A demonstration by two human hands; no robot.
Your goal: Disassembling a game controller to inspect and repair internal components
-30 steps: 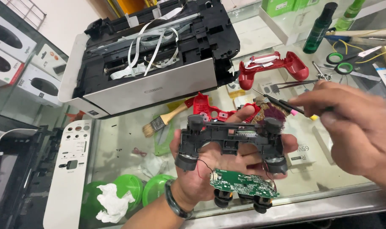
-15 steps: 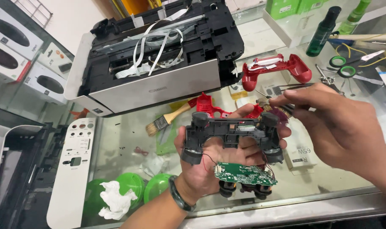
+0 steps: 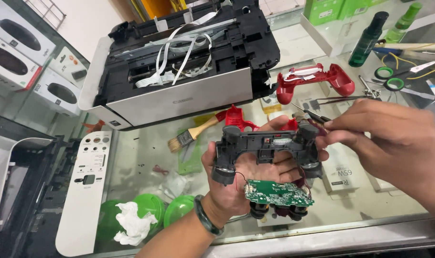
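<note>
My left hand [image 3: 243, 179] cradles a black game controller frame [image 3: 267, 145] palm up over the glass counter. A green circuit board [image 3: 273, 192] with two thumbsticks hangs off the frame's near side on thin wires. My right hand [image 3: 394, 143] pinches a slim dark tool [image 3: 313, 113] whose tip points at the frame's upper right corner. A red controller shell half [image 3: 317, 81] lies on the counter behind, and another red piece [image 3: 237, 118] sits just past the frame.
An opened printer [image 3: 179, 71] with loose white ribbon cables fills the back of the counter. A paintbrush [image 3: 193, 134], a white button panel [image 3: 86, 186], green caps with a tissue [image 3: 131, 220], boxes at left, and green bottles [image 3: 368, 40] and tape rolls at right surround the hands.
My right hand moved left and inward, bringing the tool tip closer to the frame's upper right corner. The left hand kept holding the frame, shifting slightly.
</note>
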